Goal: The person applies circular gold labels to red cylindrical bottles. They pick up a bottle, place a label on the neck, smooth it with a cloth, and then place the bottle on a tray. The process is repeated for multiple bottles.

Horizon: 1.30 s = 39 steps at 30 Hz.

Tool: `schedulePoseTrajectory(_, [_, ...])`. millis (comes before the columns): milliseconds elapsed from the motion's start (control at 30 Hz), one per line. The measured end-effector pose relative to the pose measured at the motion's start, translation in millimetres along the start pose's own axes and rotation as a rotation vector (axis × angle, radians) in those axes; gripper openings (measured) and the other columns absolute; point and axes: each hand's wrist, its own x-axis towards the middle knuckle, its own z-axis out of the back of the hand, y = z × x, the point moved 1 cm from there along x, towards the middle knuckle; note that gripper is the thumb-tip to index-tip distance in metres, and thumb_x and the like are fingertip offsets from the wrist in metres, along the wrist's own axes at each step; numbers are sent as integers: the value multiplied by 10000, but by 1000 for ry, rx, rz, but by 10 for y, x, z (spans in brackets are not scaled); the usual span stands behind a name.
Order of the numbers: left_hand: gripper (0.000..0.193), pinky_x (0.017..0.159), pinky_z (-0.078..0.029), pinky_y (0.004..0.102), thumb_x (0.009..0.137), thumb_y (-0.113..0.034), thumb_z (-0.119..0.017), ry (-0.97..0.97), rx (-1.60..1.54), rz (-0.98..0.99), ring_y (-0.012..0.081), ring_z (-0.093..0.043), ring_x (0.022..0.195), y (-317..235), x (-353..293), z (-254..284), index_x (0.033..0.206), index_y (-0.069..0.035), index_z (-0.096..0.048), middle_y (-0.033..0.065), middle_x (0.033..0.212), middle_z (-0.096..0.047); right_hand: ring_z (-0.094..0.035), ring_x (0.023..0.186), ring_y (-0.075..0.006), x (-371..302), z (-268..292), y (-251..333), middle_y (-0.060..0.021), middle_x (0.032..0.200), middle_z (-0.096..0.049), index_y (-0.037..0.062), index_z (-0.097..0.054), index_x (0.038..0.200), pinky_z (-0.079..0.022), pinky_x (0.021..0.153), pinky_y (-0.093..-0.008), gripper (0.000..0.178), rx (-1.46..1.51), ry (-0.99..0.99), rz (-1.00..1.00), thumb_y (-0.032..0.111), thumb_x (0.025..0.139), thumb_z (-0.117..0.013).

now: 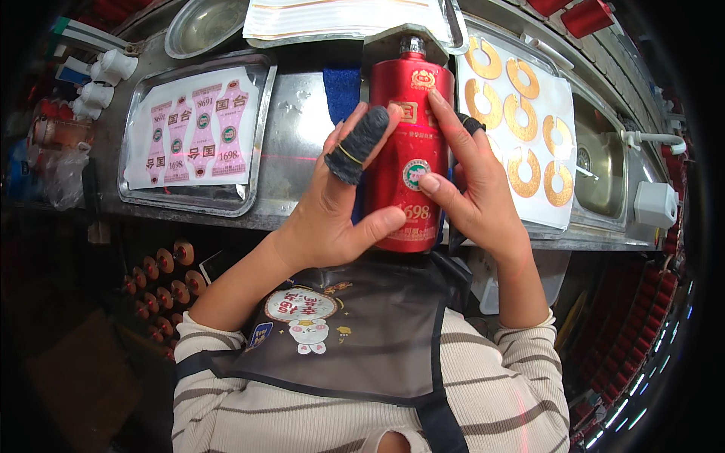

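Note:
A red bottle with a clear-topped cap lies in front of me, its neck pointing away. Gold print and a round green-and-white label show on its front. My left hand is against the bottle's left side, with the thumb on the lower front. A dark cloth sleeve, tied with a yellow band, covers one of its fingers. From the right, my right hand holds the bottle, its thumb tip beside the round label and a finger along the upper front. Another dark finger sleeve shows there.
At left, a metal tray bears a sheet of pink labels. A white sheet with gold C-shaped stickers lies at right, before a sink. Behind are a metal bowl, a blue cloth and white sheets.

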Motion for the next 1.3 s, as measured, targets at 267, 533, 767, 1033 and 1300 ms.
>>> schedulePoseTrajectory(267, [869, 1237, -216, 416, 930, -181, -711, 69, -199, 13, 305, -281, 1524, -14, 37, 150, 1605, -25, -185, 168, 1654, -277, -337, 677, -93, -177, 119, -199, 4, 872, -417, 175, -435, 1561, -304, 594, -242, 780, 85, 33, 55, 316, 858, -740])
schedulePoseTrajectory(533, [1033, 1237, -220, 421, 844, -251, -821, 84, -133, 6, 302, -250, 1535, -3, 6, 101, 1613, -41, -164, 156, 1668, -242, -314, 675, -85, -219, 32, -252, 3, 903, -390, 145, -408, 1573, -276, 554, -233, 943, 50, 93, 103, 460, 780, -809])
schedulePoseTrajectory(767, [1041, 1244, -204, 430, 848, -249, -816, 98, -142, -20, 312, -236, 1539, 25, -4, 104, 1618, -49, -145, 158, 1675, -216, -391, 693, -164, -244, 48, -267, -49, 826, -439, 225, -403, 1577, -364, 622, -291, 908, 214, 143, 32, 499, 795, -775])
schedulePoseTrajectory(1033, [1055, 1244, -211, 441, 843, -297, -818, 102, -86, -24, 323, -246, 1534, 15, 0, 107, 1617, -46, -146, 164, 1669, -227, -323, 665, -72, -207, 36, -307, -6, 972, -437, 136, -313, 1612, -291, 540, -230, 1018, 191, 170, 103, 473, 791, -810])
schedulePoseTrajectory(1300, [1019, 1233, -234, 428, 837, -286, -821, 97, -127, 12, 309, -275, 1523, -4, 15, 145, 1609, -46, -199, 168, 1650, -275, -426, 750, -55, -225, 22, -296, -83, 1263, -518, 106, -241, 1629, -350, 561, -199, 1115, 214, 206, 30, 441, 746, -833])
